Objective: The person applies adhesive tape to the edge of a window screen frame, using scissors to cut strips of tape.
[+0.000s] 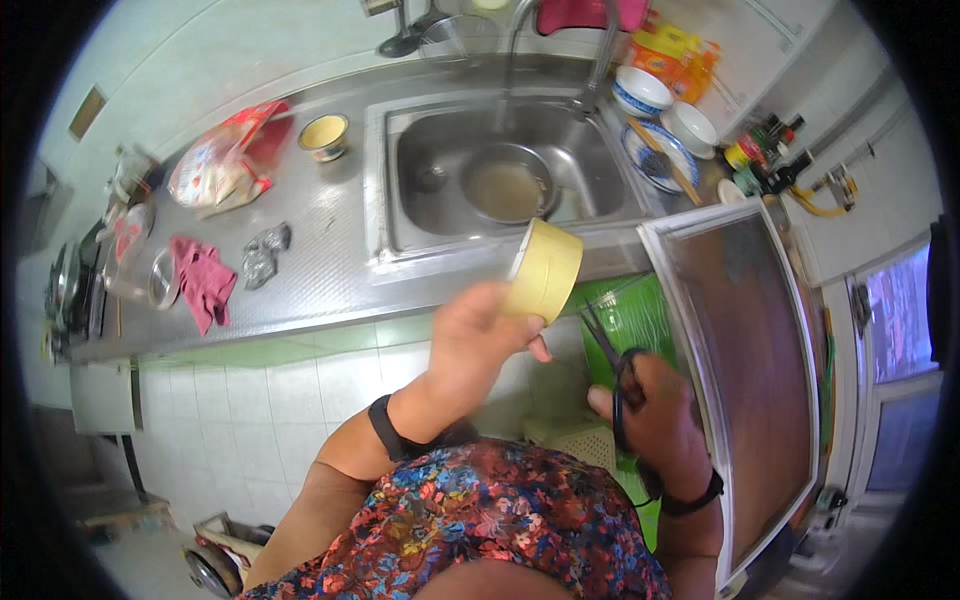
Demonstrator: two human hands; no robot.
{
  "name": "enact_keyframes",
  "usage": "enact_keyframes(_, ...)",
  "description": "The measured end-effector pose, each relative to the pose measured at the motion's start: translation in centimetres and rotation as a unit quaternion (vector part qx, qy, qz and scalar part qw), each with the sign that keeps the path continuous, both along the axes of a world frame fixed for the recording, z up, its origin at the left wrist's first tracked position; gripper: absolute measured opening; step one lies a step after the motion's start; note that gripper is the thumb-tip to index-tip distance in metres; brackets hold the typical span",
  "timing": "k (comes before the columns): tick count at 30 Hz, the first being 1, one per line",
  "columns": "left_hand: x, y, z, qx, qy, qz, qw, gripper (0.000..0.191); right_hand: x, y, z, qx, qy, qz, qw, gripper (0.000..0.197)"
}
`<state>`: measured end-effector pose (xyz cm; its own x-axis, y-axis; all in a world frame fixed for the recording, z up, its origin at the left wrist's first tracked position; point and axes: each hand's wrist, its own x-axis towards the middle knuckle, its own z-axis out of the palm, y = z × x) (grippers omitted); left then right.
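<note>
My left hand [480, 341] grips a wide roll of yellow tape [546, 271], raised in front of the counter's edge below the sink. In my right hand [656, 412] is a pair of black-handled scissors [616, 360]; its blades point up and left, slightly apart. The scissor tips are a little below and right of the roll, not touching it. Beside my right arm a white-framed screen panel [750, 360] stands tilted, its upper end by the counter's front edge. Behind the scissors is a bright green panel [634, 322].
A steel sink [420, 180] holds a metal bowl [506, 184] with cloudy liquid. Left on the counter lie a pink cloth [202, 281], crumpled plastic [265, 255], a yellow cup [324, 137] and a plastic bag [225, 165]. Bowls [643, 91] and bottles [761, 146] stand at right.
</note>
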<state>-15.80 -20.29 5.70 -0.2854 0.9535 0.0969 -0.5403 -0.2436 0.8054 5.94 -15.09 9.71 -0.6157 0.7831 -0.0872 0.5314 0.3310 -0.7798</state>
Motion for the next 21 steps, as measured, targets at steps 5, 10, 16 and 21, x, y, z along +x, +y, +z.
enact_keyframes(5, -4.2, -3.3, -0.7, -0.026, 0.016, 0.084, 0.996, 0.013, -5.4, 5.0, -5.6, 0.299, -0.168, 0.056, 0.938, 0.037)
enact_keyframes(10, -8.3, -7.6, -1.9, -0.045, 0.004, 0.207, 0.977, 0.013, -16.1, 5.6, -10.6, 0.258, -0.084, 0.181, 0.945, 0.042)
enact_keyframes(16, -11.4, -10.9, -3.0, -0.065, 0.021, 0.305, 0.95, 0.015, -25.7, 3.8, -12.7, 0.251, -0.019, 0.278, 0.927, 0.037)
enact_keyframes(21, -12.6, -12.2, -4.1, -0.09, 0.022, 0.344, 0.935, 0.016, -26.2, 3.3, -12.1, 0.232, -0.046, 0.236, 0.942, 0.038)
